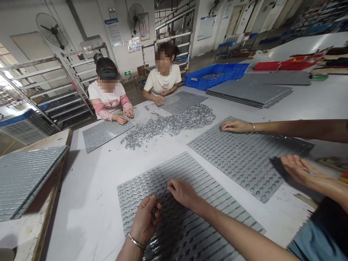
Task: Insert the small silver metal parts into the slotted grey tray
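Note:
A grey grooved board (214, 195) lies on the white table in front of me, with rows of small shiny oval pieces set along its grooves on the left part. My left hand (146, 217), with a bangle at the wrist, is curled closed above the board's near left part. A bit of a small shiny metal piece (154, 210) shows between its fingers. Fingers pinched together, my right hand (183, 192) rests on the middle of the board. Whatever its fingertips hold is hidden.
A loose heap of small metal pieces (168, 125) lies mid-table. Two people sit opposite at similar boards (107, 134). A co-worker's hand (236, 126) works over another board (239, 159) at right. Behind are a blue crate (217, 74) and stacked grey boards (247, 90). More boards (27, 181) stand left.

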Tool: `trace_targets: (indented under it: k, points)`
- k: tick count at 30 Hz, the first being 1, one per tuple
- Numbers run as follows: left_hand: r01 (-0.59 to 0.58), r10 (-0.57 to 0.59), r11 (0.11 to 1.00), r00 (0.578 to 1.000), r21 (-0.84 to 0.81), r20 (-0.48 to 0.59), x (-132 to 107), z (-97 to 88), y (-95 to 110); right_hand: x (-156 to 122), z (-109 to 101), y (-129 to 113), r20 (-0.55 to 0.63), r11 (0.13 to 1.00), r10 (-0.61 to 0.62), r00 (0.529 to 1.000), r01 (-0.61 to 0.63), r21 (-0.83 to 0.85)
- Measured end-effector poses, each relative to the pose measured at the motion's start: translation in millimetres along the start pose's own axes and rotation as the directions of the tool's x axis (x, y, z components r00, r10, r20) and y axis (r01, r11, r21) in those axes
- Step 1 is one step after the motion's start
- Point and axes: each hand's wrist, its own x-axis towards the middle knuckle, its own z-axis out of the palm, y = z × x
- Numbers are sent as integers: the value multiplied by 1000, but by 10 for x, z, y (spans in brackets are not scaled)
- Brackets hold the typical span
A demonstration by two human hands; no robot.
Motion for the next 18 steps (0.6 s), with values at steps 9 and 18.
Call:
trace_targets:
  k: [9, 18]
  points:
    - [-18, 17, 998, 999, -54, -28, 19, -75, -13, 169, -251, -56, -70, 998, -29, 997, 33, 61]
    - [-45, 42, 995, 998, -92, -35, 7, -54, 26, 553, -209, -186, -86, 999, 42, 995, -42, 1]
